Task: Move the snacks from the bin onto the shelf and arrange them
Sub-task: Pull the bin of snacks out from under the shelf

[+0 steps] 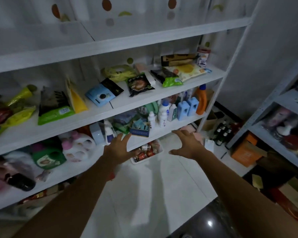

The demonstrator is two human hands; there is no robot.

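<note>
Left of and above your fingers: the snack shelf [110, 111] already carries packets, e.g. green-black pack [55, 109] and blue pack [100, 97]. Bare board shows just right of the blue pack.

Left hand [117, 148]: empty, fingers spread wide, palm down. Tips point at the edge of the lower board [162, 133], just short of a blue cardboard box [139, 131].

Between your 2 hands: the white bin [136, 162] on the floor, far end tucked under the lower board. It lies just right of your left fingers, and below and left of your right thumb. Red snack packs [147, 152] are in it; too blurred to count.

Right hand [187, 145]: also empty, fingers splayed wide, over floor tile, apart from the bin.

My read: you're on the reach step. Nothing is gripped and the bin isn't emptied. The next move calls for both hands to drop and close in on the bin, either pinching 1 pack per hand or gripping the 2 side walls. Then lift past the lower board up to the snack shelf. The board edge overhangs the bin's far end, so pull toward you before lifting.
</note>
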